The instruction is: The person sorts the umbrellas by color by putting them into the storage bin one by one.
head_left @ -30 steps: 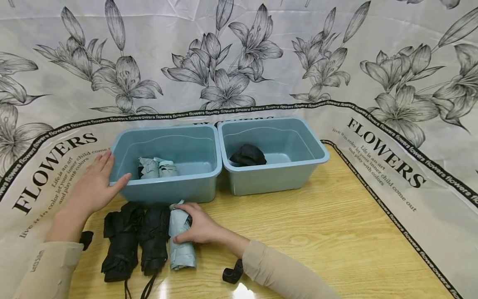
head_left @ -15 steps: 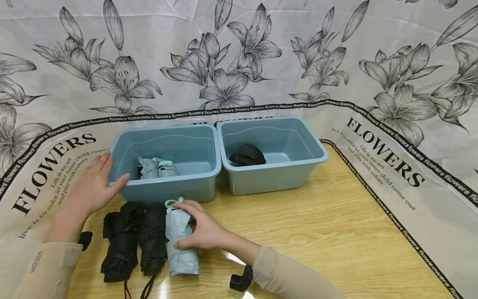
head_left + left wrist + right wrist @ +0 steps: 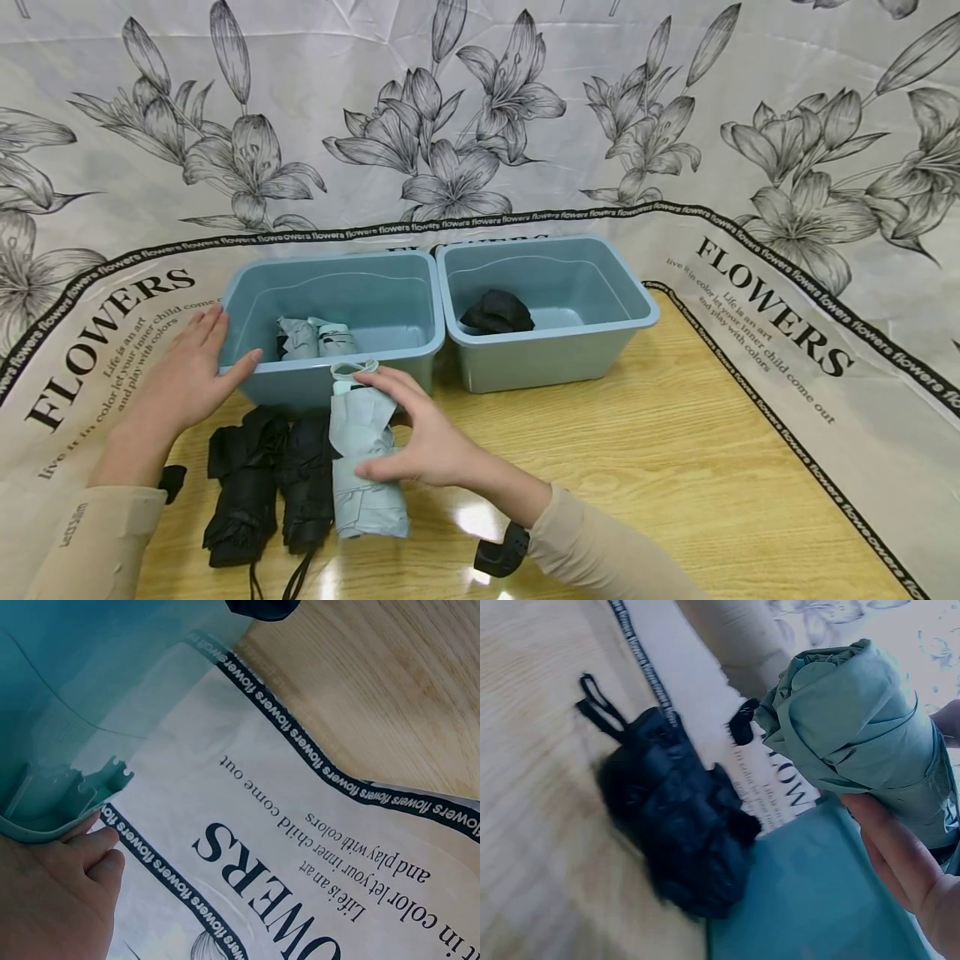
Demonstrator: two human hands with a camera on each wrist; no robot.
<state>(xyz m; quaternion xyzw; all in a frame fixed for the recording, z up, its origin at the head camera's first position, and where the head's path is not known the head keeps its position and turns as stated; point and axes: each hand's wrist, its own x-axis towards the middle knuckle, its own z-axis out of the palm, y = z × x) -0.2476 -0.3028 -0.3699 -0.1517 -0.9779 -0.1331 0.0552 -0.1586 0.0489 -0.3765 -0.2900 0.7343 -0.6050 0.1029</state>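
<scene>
My right hand grips a light blue folded umbrella, fingers at its strap end and thumb on its side. The umbrella overlaps the front of the left blue bin in the head view; in the right wrist view its rolled fabric fills the upper right. My left hand rests at that bin's left end with its fingers extended and its thumb by the front corner. In the left wrist view its fingers touch the bin's rim. Two black folded umbrellas lie side by side on the table, left of the held one.
Two light blue folded umbrellas lie inside the left bin. Beside it stands the right blue bin, with a black bundle in it. A flower-print cloth hangs behind and along both sides of the wooden table.
My right hand has lifted the light blue umbrella off the table and drawn it away from the black ones, its strap end now reaching the left bin's front. My left hand has stayed put.
</scene>
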